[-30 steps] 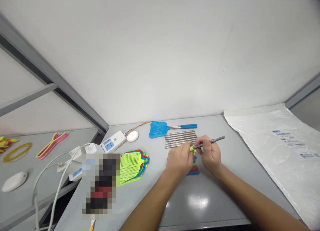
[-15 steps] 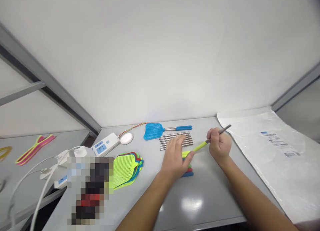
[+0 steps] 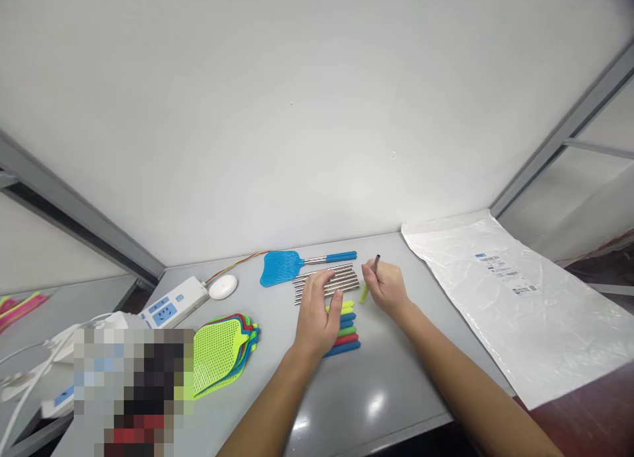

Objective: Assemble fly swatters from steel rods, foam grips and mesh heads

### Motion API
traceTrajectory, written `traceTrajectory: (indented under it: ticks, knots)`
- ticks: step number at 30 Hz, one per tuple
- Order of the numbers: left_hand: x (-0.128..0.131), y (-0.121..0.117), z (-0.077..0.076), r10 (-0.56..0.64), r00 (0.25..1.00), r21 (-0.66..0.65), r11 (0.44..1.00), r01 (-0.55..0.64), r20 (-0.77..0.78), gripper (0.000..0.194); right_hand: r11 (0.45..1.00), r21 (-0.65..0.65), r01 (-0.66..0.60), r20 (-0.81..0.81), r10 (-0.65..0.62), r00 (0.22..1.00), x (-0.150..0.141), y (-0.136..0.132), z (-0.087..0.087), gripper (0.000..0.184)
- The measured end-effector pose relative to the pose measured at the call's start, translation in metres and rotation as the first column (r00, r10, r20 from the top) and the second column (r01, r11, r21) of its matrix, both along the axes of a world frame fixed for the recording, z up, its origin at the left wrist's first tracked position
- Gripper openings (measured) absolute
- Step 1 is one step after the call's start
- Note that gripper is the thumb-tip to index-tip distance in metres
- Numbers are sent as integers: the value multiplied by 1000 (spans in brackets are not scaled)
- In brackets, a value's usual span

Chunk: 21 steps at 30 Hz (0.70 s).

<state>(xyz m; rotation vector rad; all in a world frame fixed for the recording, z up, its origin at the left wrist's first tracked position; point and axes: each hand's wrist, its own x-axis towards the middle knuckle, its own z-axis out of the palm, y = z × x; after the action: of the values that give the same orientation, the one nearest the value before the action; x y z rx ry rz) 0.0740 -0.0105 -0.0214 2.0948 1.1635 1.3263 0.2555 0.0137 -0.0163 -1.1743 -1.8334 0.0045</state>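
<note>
My right hand [image 3: 390,292] is closed round a thin metal rod [image 3: 377,261] joined to a yellow-green handle [image 3: 364,294]. The rod's tip points up and the handle slants down to the table. My left hand [image 3: 317,315] is open, thumb apart from the fingers, over the left ends of several coloured handles [image 3: 349,334] lying in a row. Beyond its fingertips lie several metal rods [image 3: 341,282] side by side, partly covered. A blue fly swatter [image 3: 282,267] with rod and handle lies behind them. Fly swatter heads [image 3: 220,351] in several colours are stacked at left.
A large white plastic bag [image 3: 495,312] with a printed label lies at right. A white power strip [image 3: 173,304] and a round white device [image 3: 223,286] stand at back left, with cables beside. A pixelated patch [image 3: 143,391] hides the lower left. A wall closes the back.
My right hand has turned the rod and handle from nearly level to steep, the handle end now down. My left hand has drawn away from the handle. The view has shifted right.
</note>
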Motion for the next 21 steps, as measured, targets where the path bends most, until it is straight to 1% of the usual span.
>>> traceTrajectory:
  ticks: [2,4,8,11,13,16,18,21]
  knots:
    - [4,0,8,-24,999,-33,999,25,38,27,1000,-20,5,-1,-5,1000,0,1,0,39]
    - [12,2,21,-63,995,-64,996,68,76,24,999,-33,18,-3,-18,1000,0,2,-1,40]
    - [35,9,52,-171,969,-149,969,198,176,29,999,-34,41,6,-40,999,1,4,-4,41]
    - [52,17,68,-259,942,-162,942,295,213,30,1000,-14,26,19,-26,999,-1,6,-10,42]
    - [61,21,71,-313,921,-170,919,355,231,32,1000,11,19,19,-19,1000,-1,8,-15,43]
    - [67,24,69,-356,895,-200,888,414,270,39,999,38,12,20,-13,1000,-1,12,-23,42]
    - [66,26,64,-367,890,-212,879,427,271,40,999,40,5,22,-6,1000,-1,15,-27,39]
    - [63,27,59,-374,898,-223,878,423,234,41,999,33,-11,16,11,1000,-1,16,-32,37]
